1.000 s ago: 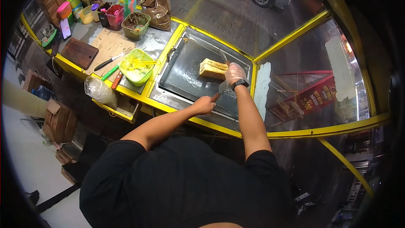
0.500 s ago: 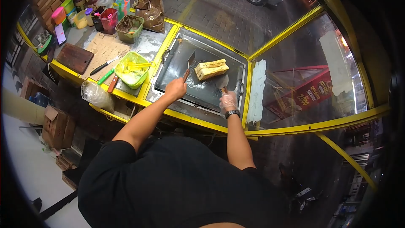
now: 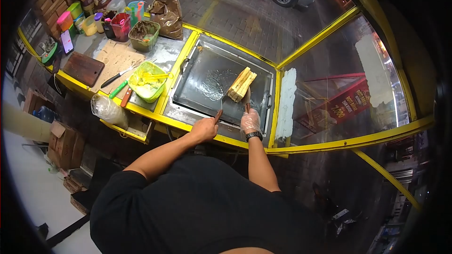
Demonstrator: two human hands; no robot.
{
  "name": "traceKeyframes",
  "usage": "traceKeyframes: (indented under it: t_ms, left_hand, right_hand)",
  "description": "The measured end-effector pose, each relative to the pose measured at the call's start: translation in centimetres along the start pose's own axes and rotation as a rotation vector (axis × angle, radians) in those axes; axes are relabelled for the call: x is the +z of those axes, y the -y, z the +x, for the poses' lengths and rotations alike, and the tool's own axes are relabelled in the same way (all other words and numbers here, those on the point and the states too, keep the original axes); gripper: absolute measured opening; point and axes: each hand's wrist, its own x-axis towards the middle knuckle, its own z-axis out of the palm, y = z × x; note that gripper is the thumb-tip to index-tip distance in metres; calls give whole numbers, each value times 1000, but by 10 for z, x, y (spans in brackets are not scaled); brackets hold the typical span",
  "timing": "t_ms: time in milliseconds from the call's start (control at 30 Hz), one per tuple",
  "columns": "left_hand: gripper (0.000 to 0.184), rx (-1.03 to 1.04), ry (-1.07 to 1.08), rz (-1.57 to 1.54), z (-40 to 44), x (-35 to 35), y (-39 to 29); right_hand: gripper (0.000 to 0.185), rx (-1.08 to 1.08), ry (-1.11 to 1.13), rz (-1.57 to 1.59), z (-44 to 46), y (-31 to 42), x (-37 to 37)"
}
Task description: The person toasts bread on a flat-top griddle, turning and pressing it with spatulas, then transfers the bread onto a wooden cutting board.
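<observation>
L hand (image 3: 205,130), R hand (image 3: 250,121) each w/ spatula (image 3: 219,115); bread (image 3: 243,84) btwn

Readable on the red banner (image 3: 346,103) at right, slanting upward: "ROTI BAKAR" in yellow capitals, with "7.000" in larger yellow numerals below. Otherwise too blurred to read.

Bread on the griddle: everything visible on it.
The bread is a pale yellow block, browned in places, with lengthwise seams like stacked slices. It rests slantwise on the dark griddle, right of its middle in the picture. Its near end lies between two spatulas; whether both blades touch it is unclear.
</observation>
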Motion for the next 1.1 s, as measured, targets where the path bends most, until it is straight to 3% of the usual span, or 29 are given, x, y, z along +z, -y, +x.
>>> traceKeyframes:
  t_ms: [233,333,433,567,700,767,800,900,967,1100]
  left_hand:
    - [33,4,-30,-69,-18,-4,-4]
    - [33,-29,-62,-95,-15,-7,-3]
    - [33,-46,-96,-71,11,3,3]
    - [29,-24,-102,-29,54,16,-4]
    - [23,66,-44,62,52,23,-12]
    - [22,15,-25,48,35,18,-19]
    - [22,-4,-9,50,30,20,-15]
    - [26,21,16,70,5,13,-10]
    - [27,9,20,99,-2,11,-5]
    - [27,-24,-41,79,-11,-3,-2]
  right_hand:
    - [17,-5,-2,26,-5,-13,-12]
    - [23,160,7,44,0,-20,-17]
    - [23,181,2,77,17,-17,-18]
    - [26,69,126,54,101,-101,78]
    - [24,-97,94,-66,67,-45,38]
    - [21,-176,114,-114,33,-15,11]
    - [19,-4,118,12,23,-9,14]
    - [19,66,93,33,-12,20,14]
    - [23,28,64,63,-14,6,45]
    - [18,-25,27,106,-8,6,19]
